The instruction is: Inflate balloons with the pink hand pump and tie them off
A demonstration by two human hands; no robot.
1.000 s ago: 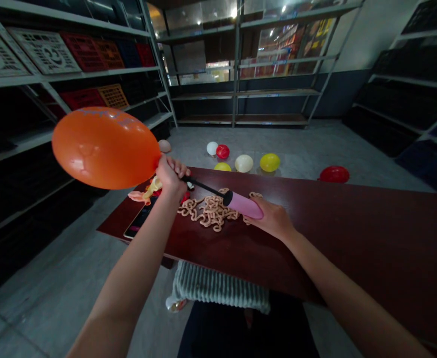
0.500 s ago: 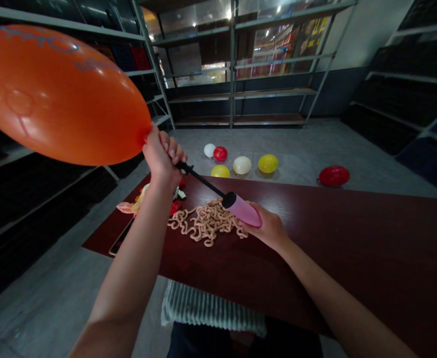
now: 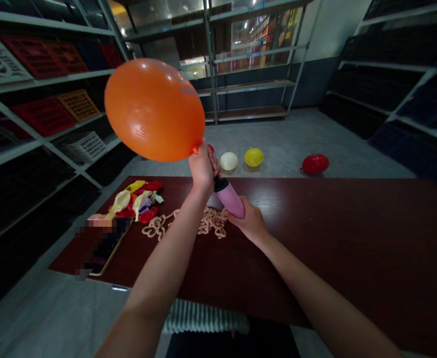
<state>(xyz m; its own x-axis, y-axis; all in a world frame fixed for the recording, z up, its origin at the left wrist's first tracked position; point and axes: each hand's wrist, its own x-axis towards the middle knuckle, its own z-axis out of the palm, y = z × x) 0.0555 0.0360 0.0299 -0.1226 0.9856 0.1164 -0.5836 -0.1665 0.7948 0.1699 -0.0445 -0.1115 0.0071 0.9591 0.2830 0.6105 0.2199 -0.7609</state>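
Note:
A large inflated orange balloon (image 3: 154, 109) hangs over the far left part of the dark red table (image 3: 315, 238). My left hand (image 3: 203, 166) is closed round the balloon's neck at the black nozzle end of a pink hand pump (image 3: 231, 199). The pump's body rests in my right hand (image 3: 249, 219), whose fingers wrap its lower end. The black rod is mostly out of sight between the body and my left hand. Under my arms lies a tangle of beige twisted balloons (image 3: 211, 222), partly hidden by my left forearm.
Several limp balloons (image 3: 140, 200) lie on the table's left beside a phone (image 3: 108, 248). On the floor beyond are a white balloon (image 3: 228, 161), a yellow one (image 3: 254, 157) and a red one (image 3: 314, 164). Shelves with crates (image 3: 41, 112) stand at the left.
The view has shifted left. The balloon now appears smaller and further right, with my left hand. The pump's black rod, long before, is pushed in, and my two hands are closer together.

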